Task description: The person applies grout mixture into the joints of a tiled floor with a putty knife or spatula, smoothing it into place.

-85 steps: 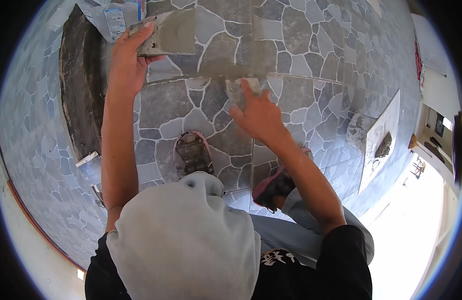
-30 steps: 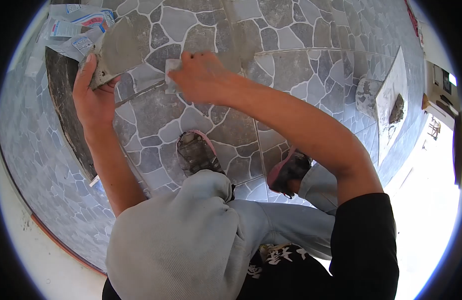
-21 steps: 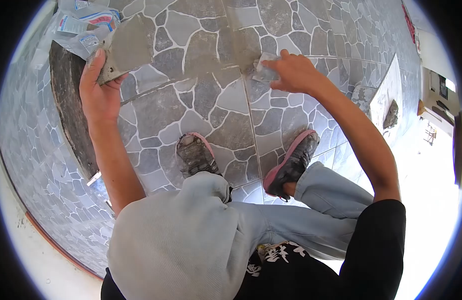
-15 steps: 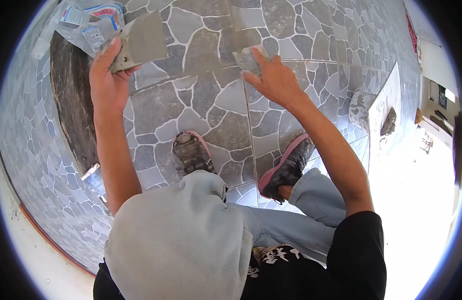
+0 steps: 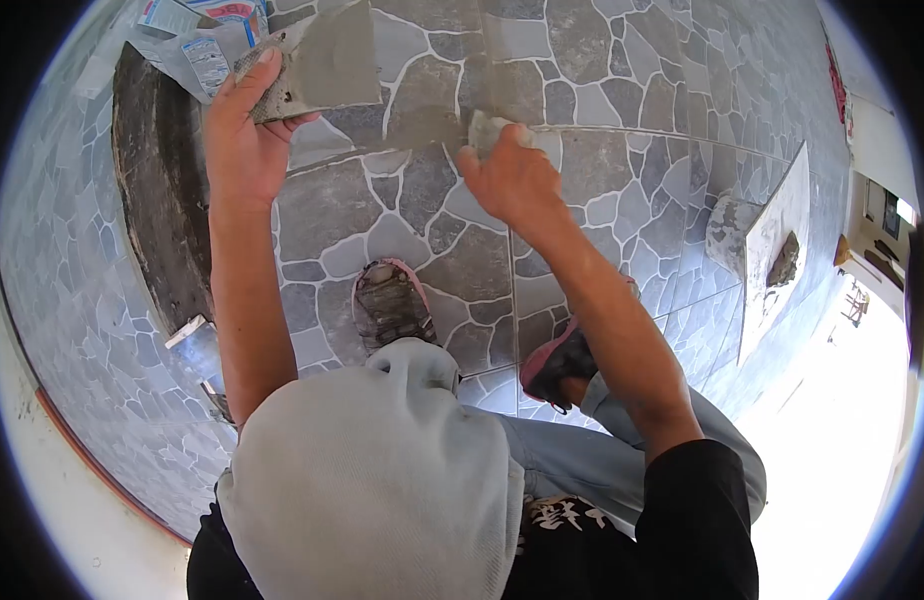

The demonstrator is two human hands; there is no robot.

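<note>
My left hand grips the edge of a flat, mortar-smeared grey board, thumb on top, held above the tiled floor. Lower and to the right, my right hand is closed on a pale, greyish scrap, whose exact kind I cannot make out. The hand holds it at the grout line where tiles meet. A dull grey smear of grout covers the tile joint just left of the scrap. My fingers partly hide the scrap.
A torn printed bag lies at the upper left, beside a dark weathered plank. At right, a pale panel with a lump of mortar rests by a whitish block. My shoes stand on the tiles.
My right hand has moved left along the joint with the pale scrap, and its wrist has turned. The left hand keeps its hold on the board; the whole view has shifted slightly.
</note>
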